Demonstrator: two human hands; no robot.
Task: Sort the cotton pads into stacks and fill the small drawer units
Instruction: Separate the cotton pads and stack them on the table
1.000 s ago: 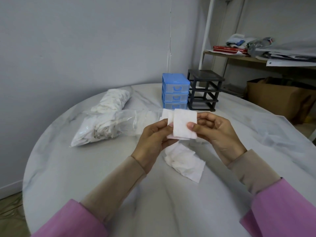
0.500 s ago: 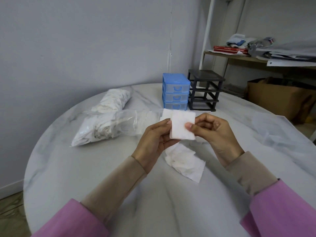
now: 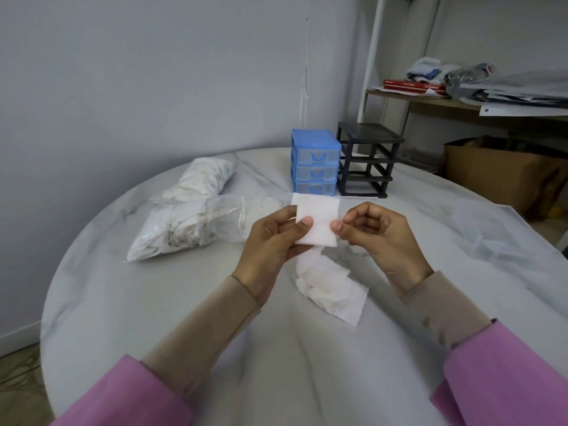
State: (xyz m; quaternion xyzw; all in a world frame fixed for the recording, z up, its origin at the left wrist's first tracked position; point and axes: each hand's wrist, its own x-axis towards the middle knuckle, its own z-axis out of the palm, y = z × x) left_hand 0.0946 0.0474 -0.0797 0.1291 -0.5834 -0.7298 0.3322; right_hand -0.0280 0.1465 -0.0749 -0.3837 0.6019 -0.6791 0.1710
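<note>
Both hands, left hand (image 3: 273,241) and right hand (image 3: 381,238), pinch a small stack of cotton pads (image 3: 318,221) above the table (image 3: 153,302). Blue drawer unit (image 3: 315,166): drawers closed, contents unclear. Clear bags (image 3: 181,229) hold white pads.

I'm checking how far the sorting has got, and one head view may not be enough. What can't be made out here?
- Pads held by left hand and right hand: how many, overlap hides it.
- Blue drawer unit: contents, frosted fronts blur them.
- Black drawer unit: drawers seem absent; interior is dark.
- Loose pad pile: its upper end, behind the hands.
- Bags: pad count, crumpled plastic.
</note>
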